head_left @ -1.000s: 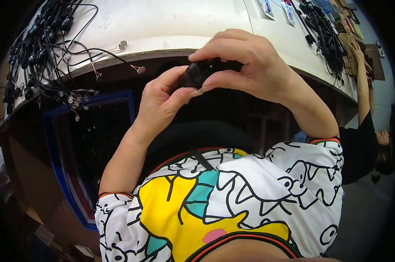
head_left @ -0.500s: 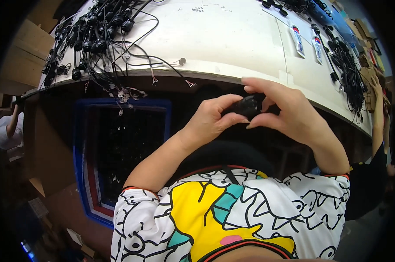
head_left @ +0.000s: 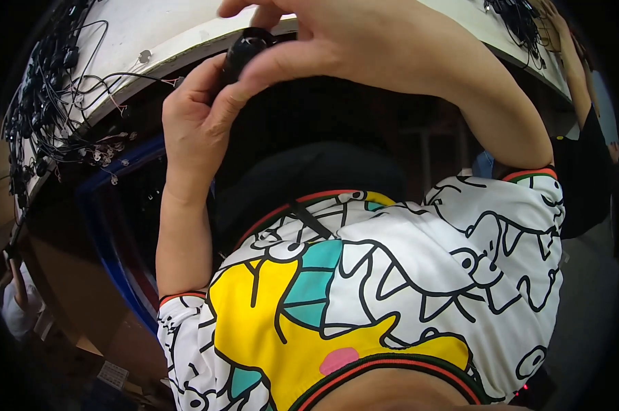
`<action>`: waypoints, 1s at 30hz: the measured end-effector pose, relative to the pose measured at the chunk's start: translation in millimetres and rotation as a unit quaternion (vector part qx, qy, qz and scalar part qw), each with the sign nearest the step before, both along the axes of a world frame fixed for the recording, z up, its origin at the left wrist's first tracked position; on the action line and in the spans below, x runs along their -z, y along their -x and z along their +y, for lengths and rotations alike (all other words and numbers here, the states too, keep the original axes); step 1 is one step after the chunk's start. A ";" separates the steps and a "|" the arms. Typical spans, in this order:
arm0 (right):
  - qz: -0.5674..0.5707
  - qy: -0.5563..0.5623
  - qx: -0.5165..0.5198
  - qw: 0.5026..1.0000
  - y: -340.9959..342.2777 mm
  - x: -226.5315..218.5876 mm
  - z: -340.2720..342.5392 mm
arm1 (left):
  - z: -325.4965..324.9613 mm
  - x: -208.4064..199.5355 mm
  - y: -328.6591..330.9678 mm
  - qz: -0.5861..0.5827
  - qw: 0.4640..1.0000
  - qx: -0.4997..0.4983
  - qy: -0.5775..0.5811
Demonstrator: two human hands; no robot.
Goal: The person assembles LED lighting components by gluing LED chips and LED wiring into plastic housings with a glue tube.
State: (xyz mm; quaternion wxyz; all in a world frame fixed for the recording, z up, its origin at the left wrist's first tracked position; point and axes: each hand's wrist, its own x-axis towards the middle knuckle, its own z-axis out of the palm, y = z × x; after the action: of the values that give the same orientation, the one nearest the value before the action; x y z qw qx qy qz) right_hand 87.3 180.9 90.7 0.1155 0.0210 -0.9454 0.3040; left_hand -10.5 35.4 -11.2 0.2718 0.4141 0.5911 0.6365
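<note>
A short black cylindrical part (head_left: 244, 52) with a shiny surface sits up near the top edge of the head view, over the table's front edge. My left hand (head_left: 196, 116) grips its lower end between thumb and fingers. From the right, my right hand (head_left: 316, 44) closes round the upper end, its thumb lying along the part close to my left thumb. A dark rim shows at the top of the part; the right fingers partly cover it.
Black cables with connectors (head_left: 49, 75) are heaped on the white table (head_left: 135, 31) at left, stripped wire ends hanging over its edge. Below them stands a blue-rimmed bin (head_left: 104, 233). More black cables (head_left: 518, 24) lie at far right, near another person's arm (head_left: 570, 51).
Both hands have moved up and left in the picture with the black part. The right hand has closed in round its upper end. The view has shifted too.
</note>
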 end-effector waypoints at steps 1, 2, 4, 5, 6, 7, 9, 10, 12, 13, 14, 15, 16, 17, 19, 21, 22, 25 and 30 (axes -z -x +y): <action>-0.001 0.000 0.002 1.000 -4.4 0.2 4.0 | -0.1 -2.2 -0.6 -0.008 1.000 0.015 0.005; -0.046 0.005 -0.022 0.999 -8.3 -2.1 7.6 | -0.1 -3.2 -1.2 -0.016 0.999 0.030 0.009; -0.090 0.011 -0.051 0.995 -10.1 -1.4 5.2 | -3.5 1.0 -5.6 0.059 0.998 0.014 -0.013; -0.128 -0.008 -0.036 0.991 -7.5 1.7 1.3 | -5.9 3.4 -7.4 0.134 0.990 -0.002 -0.035; -0.166 -0.029 -0.019 0.986 -7.0 4.4 -1.2 | -8.9 3.4 -9.2 0.097 0.995 0.006 -0.025; -0.163 -0.033 -0.017 0.986 -11.4 13.0 -3.0 | -7.8 3.2 -10.1 0.101 0.995 0.006 -0.028; 0.079 -0.015 -0.051 0.995 -19.9 33.1 -5.2 | -5.6 3.3 -10.9 -0.018 1.000 0.017 -0.017; 0.070 -0.052 -0.044 0.995 -23.7 30.6 -3.0 | -5.8 1.4 -8.6 -0.007 0.999 0.036 0.014; 0.010 -0.012 0.002 1.000 -27.4 30.9 -3.5 | -3.1 9.2 -10.8 0.068 0.997 0.025 0.013; -0.054 0.031 0.055 0.997 -28.3 32.6 -4.7 | -2.3 8.8 -13.5 0.078 0.997 0.023 0.014; -0.056 0.010 0.063 0.996 -27.7 33.9 -6.6 | -2.6 8.5 -14.7 0.125 0.992 0.008 0.018; -0.053 0.006 0.065 0.996 -27.9 35.0 -8.1 | -3.5 8.3 -15.5 0.127 0.992 0.009 0.013; -0.076 0.020 0.070 0.994 -27.8 37.1 -10.1 | -4.5 8.9 -16.4 0.146 0.989 -0.003 0.029; -0.099 0.033 0.075 0.992 -27.4 40.2 -12.9 | -6.8 7.8 -17.5 0.163 0.985 -0.014 0.044; -0.075 0.100 0.057 0.991 -24.3 46.8 -11.6 | -8.8 -4.1 -15.8 0.186 0.979 -0.025 0.075; -0.229 0.182 0.042 0.955 -14.2 45.0 -13.4 | -21.5 7.3 -1.5 0.203 0.976 -0.054 0.047; -0.266 0.227 0.043 0.936 -14.5 63.1 -8.4 | -22.3 4.8 2.1 0.028 0.996 -0.044 0.076; -0.338 0.031 0.004 0.941 -20.1 120.1 6.9 | -24.4 11.3 18.7 -0.148 0.987 -0.067 0.001; -0.168 -0.213 -0.030 0.962 -17.7 299.1 9.3 | -28.3 -2.5 20.4 -0.179 0.982 -0.027 -0.051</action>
State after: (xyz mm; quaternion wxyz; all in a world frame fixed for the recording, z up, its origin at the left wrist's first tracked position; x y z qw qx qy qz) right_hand 105.0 190.2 -208.4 -0.0612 0.0222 -0.9931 0.0979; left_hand -30.9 7.0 -8.6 0.3346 0.2907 0.5102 0.7370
